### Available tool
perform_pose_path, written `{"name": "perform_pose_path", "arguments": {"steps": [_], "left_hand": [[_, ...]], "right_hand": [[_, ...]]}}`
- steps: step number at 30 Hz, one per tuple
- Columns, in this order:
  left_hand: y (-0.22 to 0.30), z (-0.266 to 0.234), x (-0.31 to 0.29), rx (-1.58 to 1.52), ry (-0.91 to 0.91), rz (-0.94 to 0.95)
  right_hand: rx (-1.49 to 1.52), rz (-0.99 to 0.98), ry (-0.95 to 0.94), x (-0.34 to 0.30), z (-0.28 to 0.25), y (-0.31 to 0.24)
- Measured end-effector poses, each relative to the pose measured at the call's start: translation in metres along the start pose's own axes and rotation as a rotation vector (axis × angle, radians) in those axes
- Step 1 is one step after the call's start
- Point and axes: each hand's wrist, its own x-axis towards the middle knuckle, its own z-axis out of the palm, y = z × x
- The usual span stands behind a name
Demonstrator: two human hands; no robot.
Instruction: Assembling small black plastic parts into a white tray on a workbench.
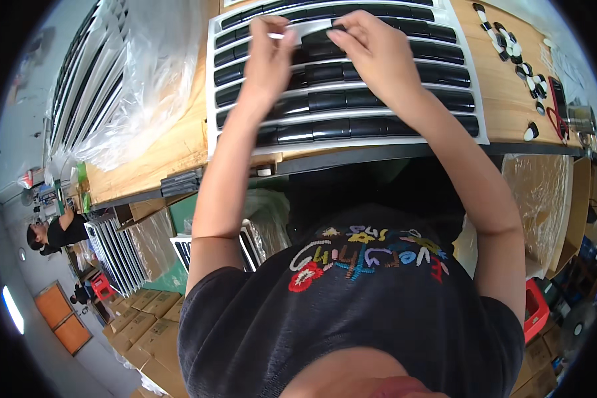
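A white tray [213, 93] lies on the wooden table in front of me, carrying several rows of glossy black rectangular pieces [325, 127]. Over its upper rows, my right hand [381, 60] is closed, thumb and fingers pinching the end of a black piece [320, 44] that sits askew to the row. My left hand [269, 60] is just left of that piece, slightly smeared by motion, its fingers bent into a pinch. A small white glint shows between those fingers; what it is I cannot make out.
Plastic-wrapped stacked trays [89, 86] stand at the table's left. On the right lie black and white round pieces [511, 46], red-handled scissors [556, 123] and a tape roll [580, 119]. Cardboard boxes [149, 325] fill the lower left; a person [66, 229] is farther off.
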Motion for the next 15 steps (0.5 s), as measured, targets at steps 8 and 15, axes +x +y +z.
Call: {"name": "perform_pose_path", "arguments": {"steps": [8, 15], "left_hand": [[-0.072, -0.052, 0.046, 0.797, -0.318, 0.307], [-0.054, -0.068, 0.038, 0.819, -0.277, 0.288]], "right_hand": [[-0.426, -0.049, 0.020, 0.061, 0.062, 0.057], [-0.401, 0.087, 0.313, -0.027, -0.131, 0.059]]}}
